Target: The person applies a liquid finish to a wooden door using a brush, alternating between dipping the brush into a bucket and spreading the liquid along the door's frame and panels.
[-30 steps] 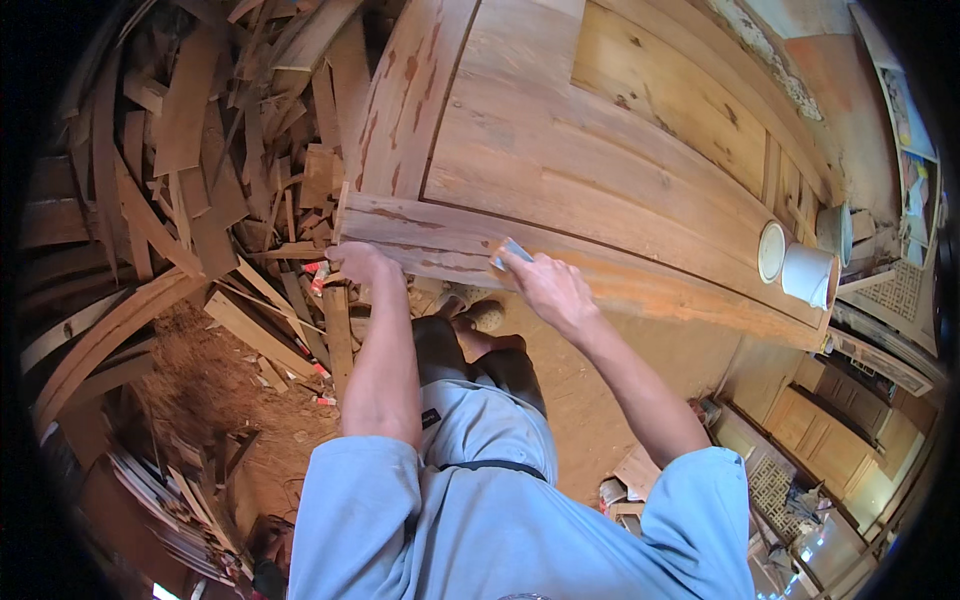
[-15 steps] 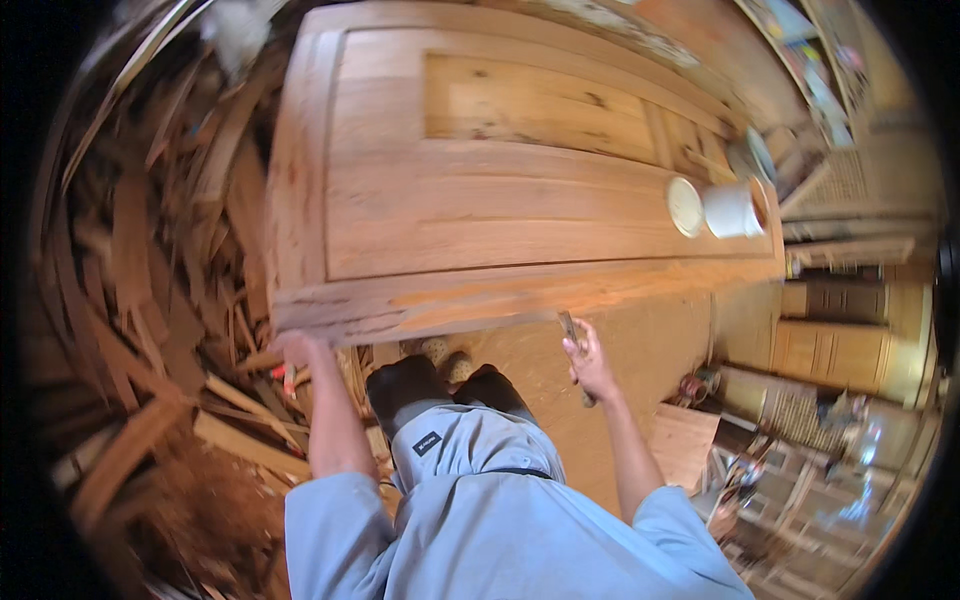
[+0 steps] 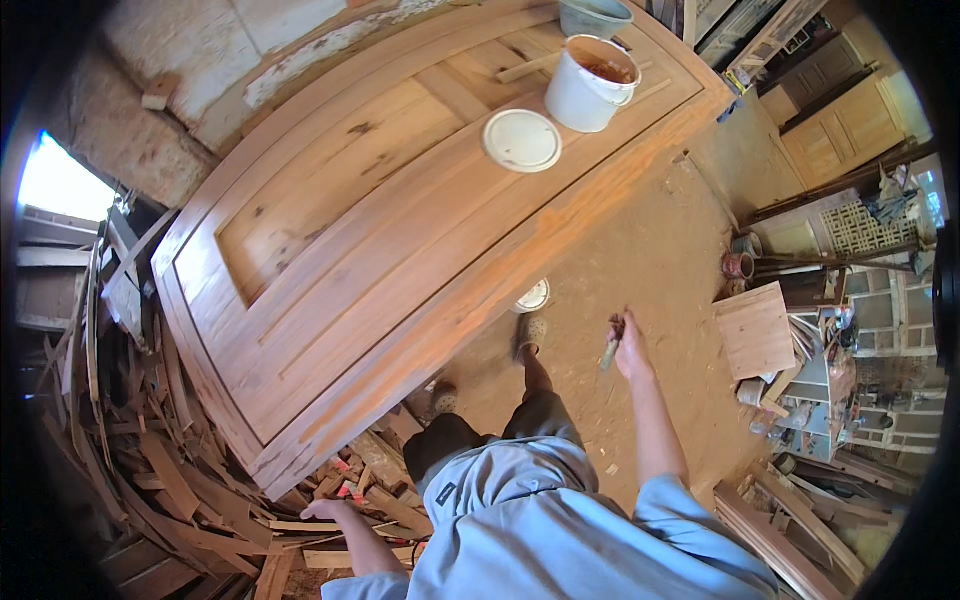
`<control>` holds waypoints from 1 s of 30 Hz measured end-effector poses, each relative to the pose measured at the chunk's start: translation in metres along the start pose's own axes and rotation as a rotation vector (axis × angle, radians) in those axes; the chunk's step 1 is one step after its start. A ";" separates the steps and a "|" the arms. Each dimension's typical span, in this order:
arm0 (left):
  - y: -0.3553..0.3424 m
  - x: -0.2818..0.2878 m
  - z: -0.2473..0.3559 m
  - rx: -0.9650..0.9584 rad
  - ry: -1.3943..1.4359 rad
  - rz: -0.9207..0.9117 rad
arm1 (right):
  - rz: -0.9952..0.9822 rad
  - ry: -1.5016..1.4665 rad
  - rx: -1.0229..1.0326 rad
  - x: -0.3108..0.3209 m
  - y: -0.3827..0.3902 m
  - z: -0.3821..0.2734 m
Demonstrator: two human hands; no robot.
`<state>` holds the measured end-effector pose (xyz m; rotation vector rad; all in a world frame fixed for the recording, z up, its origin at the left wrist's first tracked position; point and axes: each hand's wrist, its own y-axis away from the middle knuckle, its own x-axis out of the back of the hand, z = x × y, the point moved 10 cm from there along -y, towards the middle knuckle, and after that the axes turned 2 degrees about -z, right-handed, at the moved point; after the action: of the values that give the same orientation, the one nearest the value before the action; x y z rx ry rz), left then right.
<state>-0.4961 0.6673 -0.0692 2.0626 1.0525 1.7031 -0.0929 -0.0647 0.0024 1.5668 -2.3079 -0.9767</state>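
A large wooden panelled door (image 3: pixel 400 235) lies flat in front of me, with orange-brown smears along its near edge. My right hand (image 3: pixel 632 348) is closed around a short, slim hand tool (image 3: pixel 608 355) with a pale end; its exact kind cannot be made out. That hand hangs over the floor, apart from the door. My left hand (image 3: pixel 322 509) is below the door's near left corner, off the wood, fingers loosely out and holding nothing. On the door stand a white bucket (image 3: pixel 580 95) of reddish-brown stuff and, beside it, a round white lid (image 3: pixel 522 140).
Scrap wood (image 3: pixel 180 480) is heaped at the left, reaching under the door's corner. A grey basin (image 3: pixel 595 17) sits behind the bucket. Another white lidded tub (image 3: pixel 533 296) stands on the brown floor (image 3: pixel 560 420). Right are a square board (image 3: pixel 755 330) and stacked timber (image 3: pixel 790 530).
My left hand has come off the door's near left corner. My view has turned and moved rightward along the door, bringing the bucket closer. The tool stays in my right hand.
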 end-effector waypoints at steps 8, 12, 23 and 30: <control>0.206 -0.244 0.052 -0.312 1.038 -0.533 | -0.058 0.384 0.486 -0.058 -0.170 -0.111; 0.394 -0.256 0.131 -0.770 0.614 -0.687 | -0.057 0.453 0.475 -0.061 -0.189 -0.106; 0.354 -0.226 0.042 -0.651 0.807 -0.437 | -0.012 0.364 0.370 0.022 -0.195 -0.022; 0.284 -0.285 -0.145 -0.402 0.914 -0.247 | -0.273 0.413 0.417 0.017 -0.165 -0.059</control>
<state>-0.5423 0.2423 -0.0651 0.8387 0.9850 2.4979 0.0543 -0.1418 -0.0563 2.0483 -2.1217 -0.1724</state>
